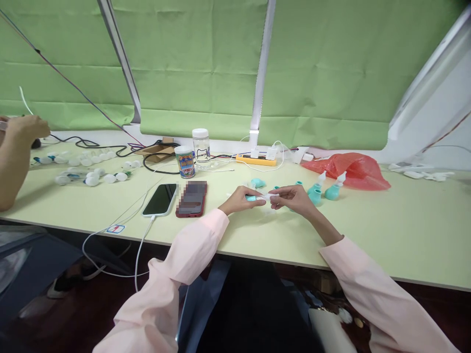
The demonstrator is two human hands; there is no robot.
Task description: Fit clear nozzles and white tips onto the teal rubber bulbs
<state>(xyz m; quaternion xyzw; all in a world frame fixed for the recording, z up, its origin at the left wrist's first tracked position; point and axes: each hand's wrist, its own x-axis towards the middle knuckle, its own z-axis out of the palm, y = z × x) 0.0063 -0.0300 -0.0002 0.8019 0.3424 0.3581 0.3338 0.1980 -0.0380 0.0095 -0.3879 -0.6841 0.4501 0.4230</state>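
My left hand [240, 200] is closed round a slim teal-and-clear stick [255, 198], whose exact kind I cannot make out. Its clear end points right. There my right hand [297, 199] pinches a small translucent piece [271, 196], which meets the stick between the two hands. Just beyond my right hand stand teal rubber bulbs; one bulb [332, 192] bears a pointed white nozzle [342, 178]. Another teal bulb [258, 183] lies behind my left hand. My right fingers partly hide more teal pieces.
Left of my hands lie a phone with a cable [160, 200] and a red-cased phone [191, 198]. Behind are a printed cup [186, 164], a clear jar [201, 149], a yellow power strip [255, 160] and a red plastic bag [349, 170]. Another person's arm [16, 157] is at far left.
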